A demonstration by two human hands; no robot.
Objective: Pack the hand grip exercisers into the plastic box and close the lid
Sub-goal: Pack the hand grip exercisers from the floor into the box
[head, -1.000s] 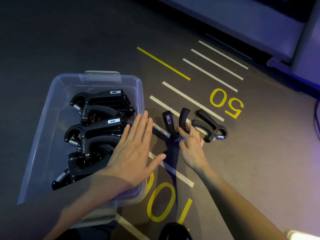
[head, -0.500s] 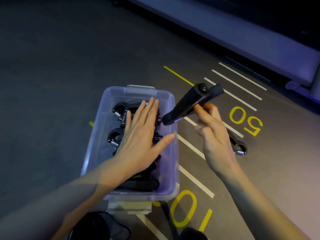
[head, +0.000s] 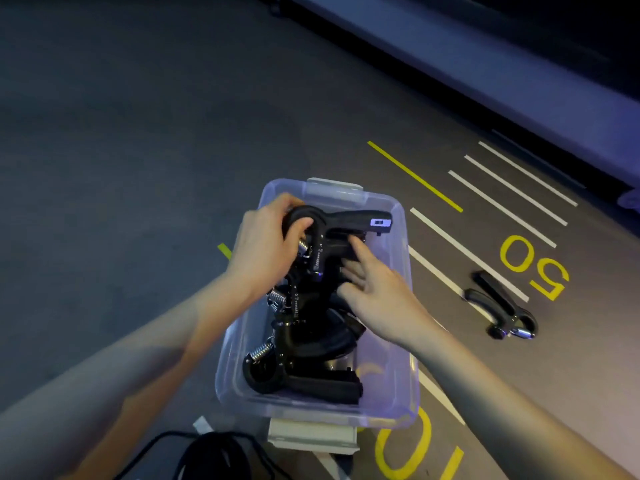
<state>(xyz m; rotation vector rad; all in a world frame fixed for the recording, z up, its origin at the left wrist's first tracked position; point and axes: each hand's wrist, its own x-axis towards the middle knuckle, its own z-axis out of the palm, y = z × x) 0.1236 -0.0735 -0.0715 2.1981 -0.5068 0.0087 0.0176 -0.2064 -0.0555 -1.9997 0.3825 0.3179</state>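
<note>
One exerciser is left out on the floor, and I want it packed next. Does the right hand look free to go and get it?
Probably yes. The right hand holds nothing, its fingers only touching the top exerciser that the left hand grips. Bare floor lies between the plastic box and the loose exerciser.

Clear, glossy plastic box (head: 398, 306); matt black plastic exercisers (head: 346, 220) inside, shiny metal springs (head: 259, 351) glinting; another exerciser (head: 498, 306) at three o'clock on matt floor (head: 138, 133).
</note>
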